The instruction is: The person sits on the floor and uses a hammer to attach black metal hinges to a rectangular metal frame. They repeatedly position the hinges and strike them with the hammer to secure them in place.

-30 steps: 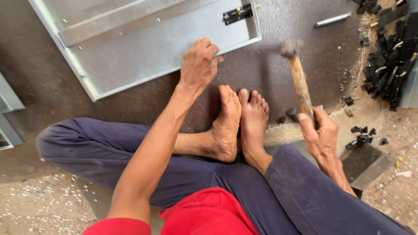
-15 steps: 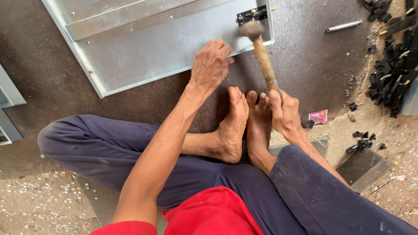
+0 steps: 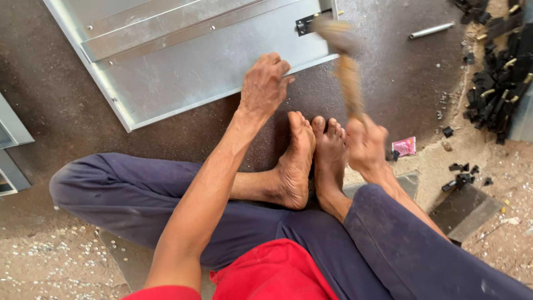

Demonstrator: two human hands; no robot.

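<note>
— Right hand (image 3: 366, 145) is clenched round the wooden handle of a hammer (image 3: 345, 66), just right of the person's bare feet (image 3: 311, 158). The hammer is blurred, its head over the far right corner of the metal panel (image 3: 183, 72).

— Why that corner?

— A small black latch fitting (image 3: 307, 23) sits there, at the panel's far right edge. The hammer head is right beside it; whether it touches cannot be told through the blur.

— And the left hand (image 3: 264, 86)?

— Spread flat, palm down, fingers released and pressing on the near edge of the panel. It grasps nothing. Judging by the pose, it pins the sheet to the floor (image 3: 66, 122) so the thin metal does not hop or slide under a blow.

— No bench?

— None. The person sits cross-legged on the dark floor, legs in dark blue trousers (image 3: 139, 194), the panel lying flat just beyond the toes. That keeps the work within reach of both arms.

— What else lies about?

— A heap of black parts (image 3: 499, 83) at the far right, probably more fittings kept near the hammering side. A metal rod (image 3: 432, 30) lies beyond them, a small pink wrapper (image 3: 404, 146) right of the right hand, and a dark flat plate (image 3: 463, 208) nearer on the right. Edges of other grey panels (image 3: 11, 150) show at the left.
</note>
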